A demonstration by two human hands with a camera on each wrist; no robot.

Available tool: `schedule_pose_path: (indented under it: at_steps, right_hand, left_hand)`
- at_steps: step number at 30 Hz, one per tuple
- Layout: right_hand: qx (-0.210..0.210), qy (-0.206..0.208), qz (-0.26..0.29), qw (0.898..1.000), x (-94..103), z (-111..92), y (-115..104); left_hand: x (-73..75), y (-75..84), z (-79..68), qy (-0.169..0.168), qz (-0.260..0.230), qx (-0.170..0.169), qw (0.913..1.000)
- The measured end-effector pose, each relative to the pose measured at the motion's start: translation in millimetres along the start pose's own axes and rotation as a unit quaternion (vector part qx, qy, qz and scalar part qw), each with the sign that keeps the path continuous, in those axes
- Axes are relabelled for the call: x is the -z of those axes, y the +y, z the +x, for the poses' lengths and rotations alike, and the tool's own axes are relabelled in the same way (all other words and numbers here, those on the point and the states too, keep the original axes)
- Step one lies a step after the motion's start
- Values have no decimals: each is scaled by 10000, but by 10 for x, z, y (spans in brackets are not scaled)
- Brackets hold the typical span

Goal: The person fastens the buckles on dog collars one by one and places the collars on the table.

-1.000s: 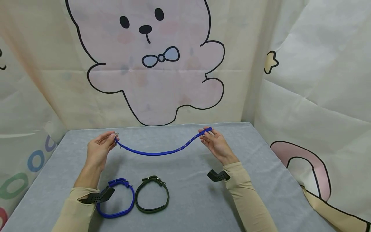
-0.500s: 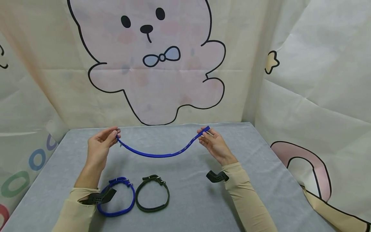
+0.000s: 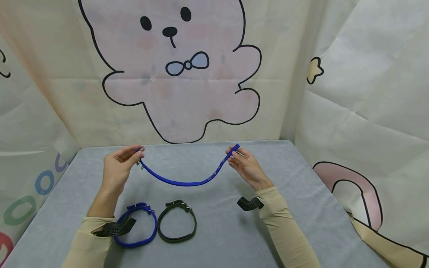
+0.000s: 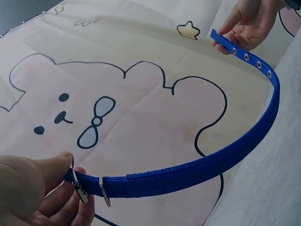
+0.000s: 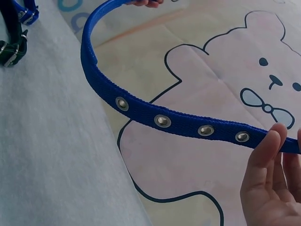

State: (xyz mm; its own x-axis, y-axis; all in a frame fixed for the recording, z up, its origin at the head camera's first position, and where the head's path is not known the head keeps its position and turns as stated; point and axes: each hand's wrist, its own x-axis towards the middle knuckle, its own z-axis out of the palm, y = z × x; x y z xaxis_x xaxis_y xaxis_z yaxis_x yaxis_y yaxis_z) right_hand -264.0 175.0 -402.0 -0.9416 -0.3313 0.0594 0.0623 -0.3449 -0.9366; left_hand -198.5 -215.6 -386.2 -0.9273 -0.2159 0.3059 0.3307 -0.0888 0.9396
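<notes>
An unfastened blue pet collar (image 3: 189, 184) hangs in a sagging curve between my hands, above the table. My left hand (image 3: 118, 163) pinches its buckle end; the metal buckle (image 4: 79, 187) and a D-ring (image 4: 104, 191) show there in the left wrist view. With thumb and fingers, my right hand (image 3: 249, 169) pinches the other end, close to the tip. Several metal eyelets (image 5: 162, 121) line that end in the right wrist view. Nearer me lie two buckled collars, each closed in a loop: a blue collar (image 3: 135, 244), partly behind my left wrist camera, and a dark green collar (image 3: 177, 239).
The grey cloth-covered table (image 3: 214, 230) carries the two looped collars side by side at front left. A printed backdrop (image 3: 214, 100) with a cartoon bear rises behind it, and more printed sheets (image 3: 368, 111) stand at the sides.
My hands have drawn a little closer together, the left moving right and the right moving slightly left. The collar between them sags deeper.
</notes>
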Motion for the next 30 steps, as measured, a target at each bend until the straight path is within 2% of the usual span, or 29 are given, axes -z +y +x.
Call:
schedule_pose_path:
  at_steps: [8, 15, 20, 24, 30]
  right_hand:
    - [89, -169, -399, 9990, -77, -18, 8]
    - [268, -231, -1068, 9937, -145, -39, 53]
    - [534, -253, -1677, 9841, -260, -72, 71]
    - [822, -323, -2094, 9738, -364, -114, 83]
    - [990, -535, -2322, 9661, -460, -157, 112]
  left_hand:
    - [-73, 102, -45, -383, -126, -255, 9989]
    - [-172, 151, -111, -643, 454, -487, 9957]
    - [-246, 153, -141, -870, 924, -518, 9906]
    - [-292, 158, -160, -1085, 1097, -437, 9870]
    - [-342, 163, -201, -1304, 1160, -360, 9840]
